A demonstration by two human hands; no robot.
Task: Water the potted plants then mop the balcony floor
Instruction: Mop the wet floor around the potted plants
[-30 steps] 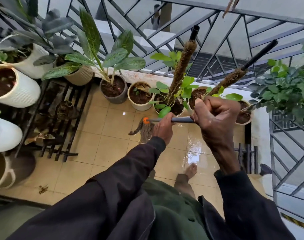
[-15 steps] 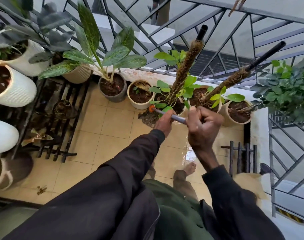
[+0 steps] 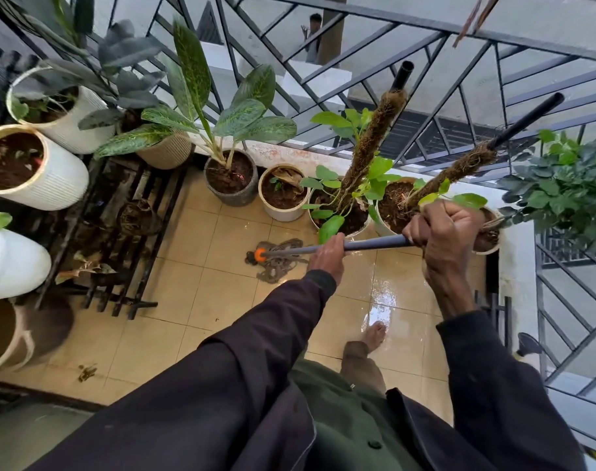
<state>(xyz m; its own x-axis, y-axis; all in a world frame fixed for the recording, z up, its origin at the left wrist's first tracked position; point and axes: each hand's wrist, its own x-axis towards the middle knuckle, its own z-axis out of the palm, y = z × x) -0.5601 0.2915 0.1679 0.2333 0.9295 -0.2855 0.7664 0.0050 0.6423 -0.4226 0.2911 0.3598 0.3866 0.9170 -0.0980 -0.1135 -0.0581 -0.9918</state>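
Note:
I hold a mop by its grey handle (image 3: 374,244) with both hands. My left hand (image 3: 325,258) grips the handle lower down, near the head. My right hand (image 3: 444,237) grips it higher up, to the right. The stringy brown mop head (image 3: 276,265), with an orange collar (image 3: 260,255), lies on the beige tiled floor (image 3: 201,294) just in front of a row of potted plants. A small cream pot (image 3: 281,193) and a grey pot (image 3: 231,180) stand behind the mop head. Wet tiles (image 3: 385,294) shine to the right.
White ribbed pots (image 3: 52,178) sit on a black slatted rack (image 3: 120,239) at the left. Two pots with coir poles (image 3: 371,144) stand along the black metal railing (image 3: 425,62). My bare foot (image 3: 374,334) rests on the wet tiles. A leafy bush (image 3: 561,188) fills the right.
The mop head has been pulled back from the pots toward me and now lies further out on the tiles. Both hands kept their grip on the handle.

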